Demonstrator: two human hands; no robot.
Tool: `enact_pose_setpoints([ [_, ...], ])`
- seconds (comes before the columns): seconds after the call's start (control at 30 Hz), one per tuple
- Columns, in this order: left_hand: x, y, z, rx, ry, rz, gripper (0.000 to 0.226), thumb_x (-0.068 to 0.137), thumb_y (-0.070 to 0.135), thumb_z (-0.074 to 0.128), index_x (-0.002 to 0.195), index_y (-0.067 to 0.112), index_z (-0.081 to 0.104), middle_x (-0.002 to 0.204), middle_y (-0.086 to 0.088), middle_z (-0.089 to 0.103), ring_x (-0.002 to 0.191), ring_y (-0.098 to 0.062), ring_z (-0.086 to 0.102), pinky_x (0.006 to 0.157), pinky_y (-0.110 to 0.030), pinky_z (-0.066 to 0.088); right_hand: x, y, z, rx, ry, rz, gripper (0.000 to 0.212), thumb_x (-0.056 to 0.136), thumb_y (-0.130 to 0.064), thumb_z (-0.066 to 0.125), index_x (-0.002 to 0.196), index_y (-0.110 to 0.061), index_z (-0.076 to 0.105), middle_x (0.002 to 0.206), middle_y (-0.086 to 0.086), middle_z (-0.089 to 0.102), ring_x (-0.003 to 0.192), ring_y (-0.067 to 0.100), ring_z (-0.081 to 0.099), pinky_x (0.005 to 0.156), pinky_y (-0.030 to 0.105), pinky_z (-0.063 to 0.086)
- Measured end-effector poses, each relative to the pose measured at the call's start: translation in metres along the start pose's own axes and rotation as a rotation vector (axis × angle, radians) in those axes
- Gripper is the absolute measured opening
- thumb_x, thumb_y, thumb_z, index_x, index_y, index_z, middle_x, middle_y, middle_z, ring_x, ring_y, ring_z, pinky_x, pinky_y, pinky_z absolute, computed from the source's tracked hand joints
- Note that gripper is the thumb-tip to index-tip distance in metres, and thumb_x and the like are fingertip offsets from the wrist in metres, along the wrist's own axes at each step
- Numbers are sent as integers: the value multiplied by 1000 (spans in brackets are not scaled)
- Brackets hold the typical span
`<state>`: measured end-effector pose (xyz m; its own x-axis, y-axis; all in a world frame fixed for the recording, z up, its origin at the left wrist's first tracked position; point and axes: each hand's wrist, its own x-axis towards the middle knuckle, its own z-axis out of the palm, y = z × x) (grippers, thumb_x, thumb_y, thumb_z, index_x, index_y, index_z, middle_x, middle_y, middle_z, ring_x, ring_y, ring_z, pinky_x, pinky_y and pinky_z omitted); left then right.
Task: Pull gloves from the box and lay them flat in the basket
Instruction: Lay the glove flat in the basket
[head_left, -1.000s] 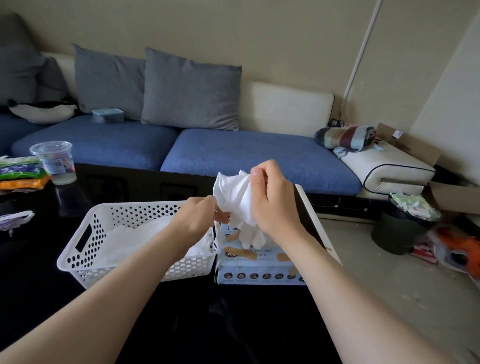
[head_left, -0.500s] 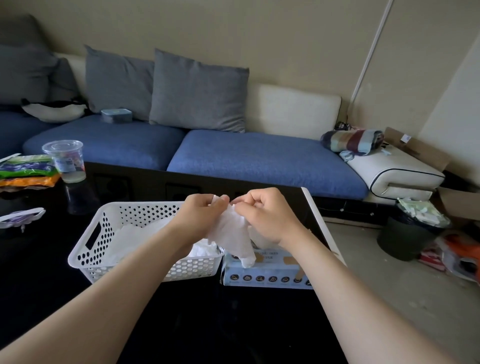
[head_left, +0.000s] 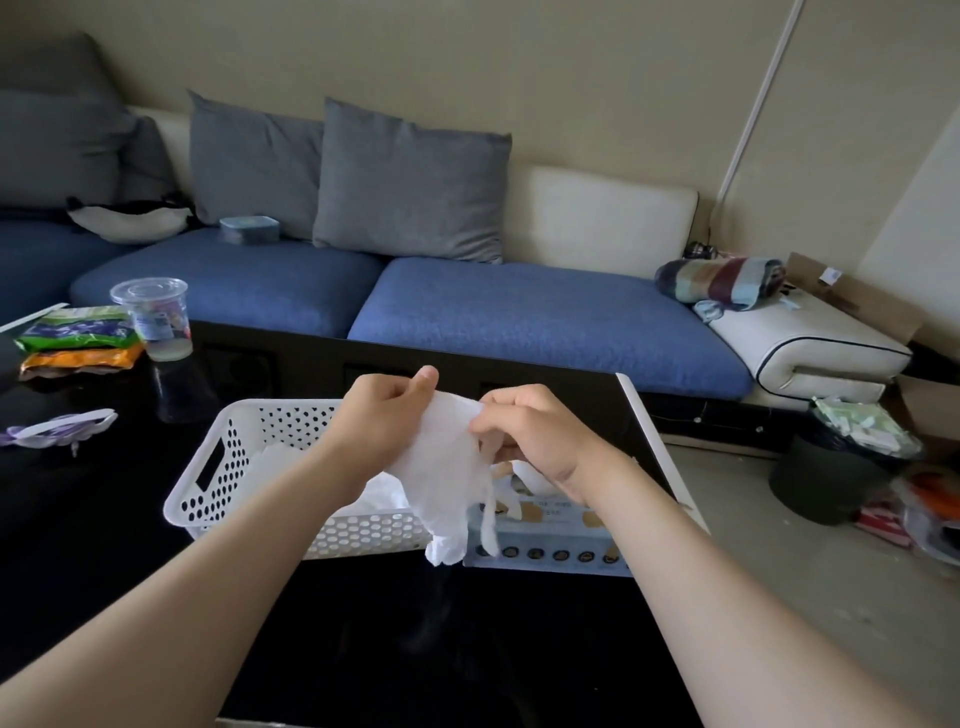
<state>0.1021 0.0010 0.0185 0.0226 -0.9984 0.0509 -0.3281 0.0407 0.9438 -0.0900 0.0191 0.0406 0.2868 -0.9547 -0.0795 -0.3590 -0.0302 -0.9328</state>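
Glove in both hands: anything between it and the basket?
Nothing visible. The left hand and right hand pinch the cuff of the glove, which hangs over the near right corner of the basket, beside the box. The basket is open-topped; only white gloves lie inside.

Thin white glove (head_left: 447, 467) hanging cuff-up with fingers down, cuff pinched by left hand (head_left: 384, 415) and right hand (head_left: 535, 436), white perforated basket (head_left: 208, 467) behind it holding laid gloves (head_left: 382, 493), pale blue box (head_left: 545, 556) just beside the basket's right side.
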Motion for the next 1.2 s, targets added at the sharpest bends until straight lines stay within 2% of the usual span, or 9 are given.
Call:
enact_pose_setpoints([
  [0.1, 1, -10, -12, 154, -72, -51, 55, 107, 53, 49, 74, 10, 53, 67, -6, 38, 58, -20, 41, 51, -29, 38, 6, -3, 16, -134, -7, 38, 24, 95, -25, 59, 75, -14, 65, 79, 9, 64, 80, 23, 62, 78, 41, 50],
  [0.2, -4, -17, -26, 277, -209, -117, 55, 109, 53, 45, 75, 10, 50, 60, -3, 38, 48, -18, 39, 43, -25, 38, 9, -7, 29, -310, -34, 78, 29, 98, -27, 57, 72, -14, 57, 71, 0, 62, 68, 13, 59, 68, 35, 46],
  [0.3, -11, -22, -34, 405, -299, -118, 56, 110, 51, 43, 69, 13, 48, 54, 4, 38, 44, -13, 40, 42, -24, 40, 11, -10, 39, -508, -124, 101, 32, 92, -34, 57, 65, -19, 52, 84, 6, 69, 73, 18, 56, 69, 40, 47],
  [0.4, -14, -24, -39, 406, -306, -95, 54, 110, 48, 44, 68, 14, 45, 55, 4, 35, 44, -12, 36, 40, -24, 36, 7, -17, 45, -668, -153, 87, 33, 98, -32, 53, 69, -17, 44, 78, 4, 48, 72, 21, 43, 66, 37, 34],
  [0.57, -19, -22, -47, 436, -381, -131, 55, 110, 49, 43, 69, 13, 46, 54, 2, 37, 42, -14, 36, 41, -24, 37, 3, -28, 56, -803, -220, 119, 32, 102, -37, 50, 84, -12, 55, 88, 5, 55, 71, 23, 53, 60, 32, 38],
  [0.73, -20, -23, -55, 430, -354, -130, 54, 110, 49, 44, 70, 12, 46, 59, 0, 38, 49, -17, 40, 42, -26, 39, 8, -24, 58, -727, -213, 168, 27, 94, -36, 58, 87, -11, 64, 82, 12, 78, 64, 19, 67, 57, 27, 44],
  [0.83, -20, -19, -61, 352, -106, -20, 51, 109, 46, 49, 70, 13, 48, 60, 3, 42, 54, -15, 42, 50, -28, 35, 12, -23, 50, -541, -93, 92, 25, 92, -31, 69, 82, -8, 65, 74, 5, 77, 58, 11, 70, 60, 26, 49],
  [0.97, -25, -8, -68, 287, 215, 190, 47, 105, 49, 57, 73, 15, 58, 66, 1, 54, 60, -14, 47, 56, -29, 35, 17, -18, 41, -205, 40, 16, 18, 92, -37, 80, 88, -20, 77, 83, -1, 81, 71, 7, 72, 72, 28, 53],
  [1.2, -28, 4, -62, 79, 189, 322, 41, 101, 49, 64, 77, 16, 65, 68, -8, 59, 61, -12, 47, 59, -34, 40, 18, -17, 35, 183, -100, 19, 7, 85, -21, 67, 84, -14, 66, 85, 11, 68, 74, 23, 63, 59, 29, 46],
])
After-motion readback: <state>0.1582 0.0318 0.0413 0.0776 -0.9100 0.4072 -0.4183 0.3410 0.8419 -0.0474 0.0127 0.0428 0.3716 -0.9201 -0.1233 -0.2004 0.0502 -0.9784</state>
